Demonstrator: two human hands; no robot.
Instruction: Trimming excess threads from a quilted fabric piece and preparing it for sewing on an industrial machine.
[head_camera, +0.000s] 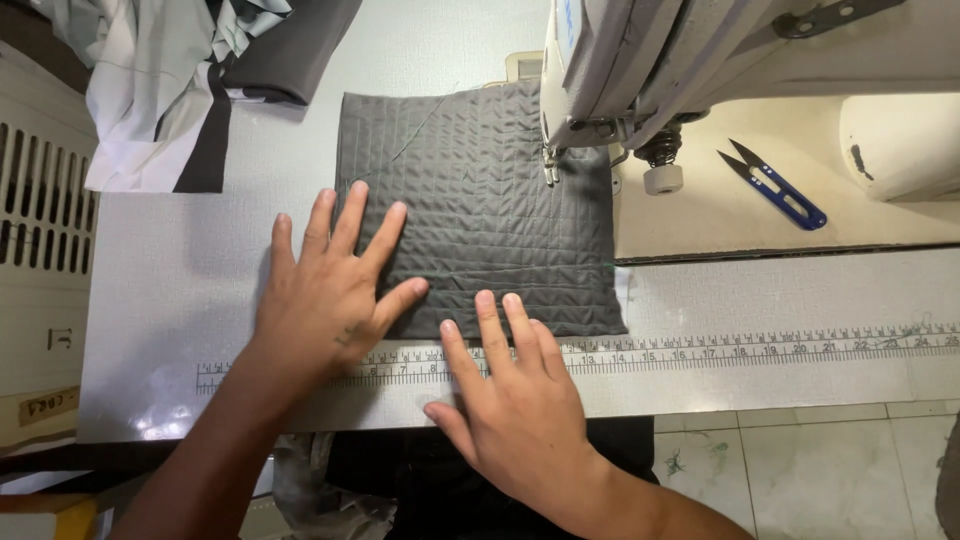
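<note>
At frame centre, left hand (330, 290) and right hand (510, 400), fingers spread flat, press quilted grey panel (480, 200) under sewing machine (640, 70); seam feeding stage, next requiring steady guidance.

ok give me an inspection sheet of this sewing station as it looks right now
surface: pale grey sewing table with a measuring tape strip fixed along the front edge
job's things: dark grey quilted fabric panel lying flat, its far right part under the presser foot of the white sewing machine
clutter: blue thread snips on the machine bed; loose heap of grey, black and white fabric at the far left
hands: left hand spread flat on the panel; right hand flat, fingers on the panel's near edge and the tape; neither grips anything
cables: nothing seen
surroundings: tiled floor at the near right; slatted cream unit at the left
</note>
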